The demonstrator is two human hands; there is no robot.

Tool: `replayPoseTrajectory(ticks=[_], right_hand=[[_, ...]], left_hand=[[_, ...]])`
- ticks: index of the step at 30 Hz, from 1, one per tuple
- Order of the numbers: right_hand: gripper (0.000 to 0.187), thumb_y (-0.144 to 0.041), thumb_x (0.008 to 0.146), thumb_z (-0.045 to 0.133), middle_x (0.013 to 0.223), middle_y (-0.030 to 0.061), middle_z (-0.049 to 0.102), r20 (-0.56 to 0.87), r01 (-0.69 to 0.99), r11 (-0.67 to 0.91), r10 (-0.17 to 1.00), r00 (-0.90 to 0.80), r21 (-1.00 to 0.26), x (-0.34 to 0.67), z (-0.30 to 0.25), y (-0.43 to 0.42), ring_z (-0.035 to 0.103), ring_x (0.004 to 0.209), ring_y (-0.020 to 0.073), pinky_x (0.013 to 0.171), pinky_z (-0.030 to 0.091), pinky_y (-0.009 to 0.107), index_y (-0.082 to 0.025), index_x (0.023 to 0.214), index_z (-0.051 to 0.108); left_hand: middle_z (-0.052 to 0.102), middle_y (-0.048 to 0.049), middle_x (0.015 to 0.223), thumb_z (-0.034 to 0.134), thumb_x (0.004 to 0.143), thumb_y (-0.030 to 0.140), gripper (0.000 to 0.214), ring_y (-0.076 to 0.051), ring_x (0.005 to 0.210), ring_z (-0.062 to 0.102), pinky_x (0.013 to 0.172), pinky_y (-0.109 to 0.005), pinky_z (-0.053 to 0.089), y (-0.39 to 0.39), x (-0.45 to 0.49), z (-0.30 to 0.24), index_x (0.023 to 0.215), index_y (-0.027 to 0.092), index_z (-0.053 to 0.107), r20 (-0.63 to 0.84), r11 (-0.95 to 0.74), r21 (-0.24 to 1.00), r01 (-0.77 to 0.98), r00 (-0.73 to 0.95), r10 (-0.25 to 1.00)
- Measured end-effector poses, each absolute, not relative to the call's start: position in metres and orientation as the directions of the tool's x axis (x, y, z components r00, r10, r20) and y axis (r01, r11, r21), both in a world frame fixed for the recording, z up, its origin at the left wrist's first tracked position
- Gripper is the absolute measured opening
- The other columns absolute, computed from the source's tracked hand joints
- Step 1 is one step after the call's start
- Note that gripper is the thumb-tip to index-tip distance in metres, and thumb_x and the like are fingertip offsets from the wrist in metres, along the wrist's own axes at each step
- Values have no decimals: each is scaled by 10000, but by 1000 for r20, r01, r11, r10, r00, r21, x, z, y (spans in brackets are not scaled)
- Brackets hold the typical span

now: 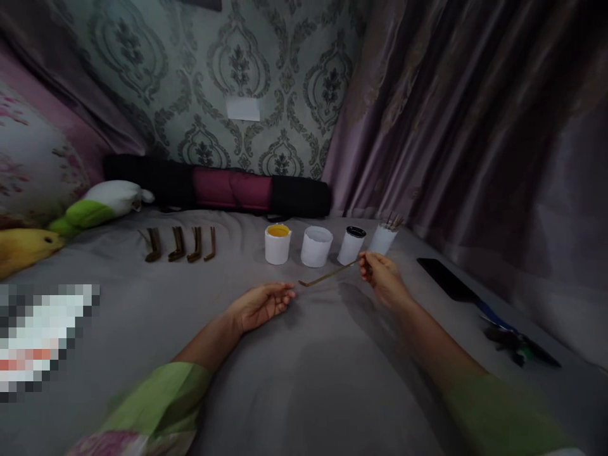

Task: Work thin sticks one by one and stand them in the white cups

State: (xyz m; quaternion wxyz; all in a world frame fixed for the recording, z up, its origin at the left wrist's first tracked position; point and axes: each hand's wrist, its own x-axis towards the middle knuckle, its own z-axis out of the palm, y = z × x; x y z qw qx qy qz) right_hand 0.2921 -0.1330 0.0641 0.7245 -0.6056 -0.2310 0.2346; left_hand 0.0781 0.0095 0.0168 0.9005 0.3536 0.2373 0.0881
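Near the pots (315, 252), your right hand (381, 278) pinches the stick (328, 276), its long axis slanting toward your empty, loosely open left hand (262, 306)

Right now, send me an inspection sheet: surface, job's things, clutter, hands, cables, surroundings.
Surface: grey cloth, lightly wrinkled.
Job's things: brown stick, bent at one end; yellow-filled pot, pale pot, dark-topped pot; cup holding thin rods; brown bundles at left.
Clutter: yellow toy, dark slab, blurred items.
Left hand: loosely open, near the stick's bent end; contact unclear.
Right hand: pinching the other end.
Cables: none identifiable.
Surroundings: patterned wall, curtain.
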Motion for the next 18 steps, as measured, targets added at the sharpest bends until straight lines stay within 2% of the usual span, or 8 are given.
replayPoseTrajectory(ticks=[8, 18], right_hand=[[120, -271, 690, 604, 567, -16, 506, 56, -55, 197, 518, 853, -979, 326, 90, -155, 448, 435, 48, 352, 344, 143, -157, 689, 566], [116, -132, 762, 481, 563, -6, 477, 157, 68, 248, 358, 920, -966, 356, 131, -179, 437, 417, 50, 342, 341, 146, -124, 676, 558]], left_hand=[[613, -79, 723, 502, 767, 95, 130, -68, 572, 539, 552, -159, 462, 14, 78, 13, 861, 49, 578, -343, 748, 663, -25, 878, 334], [605, -75, 712, 482, 779, 96, 125, -72, 579, 540, 528, -156, 443, 14, 77, 14, 853, 59, 576, -353, 759, 650, -28, 873, 335]])
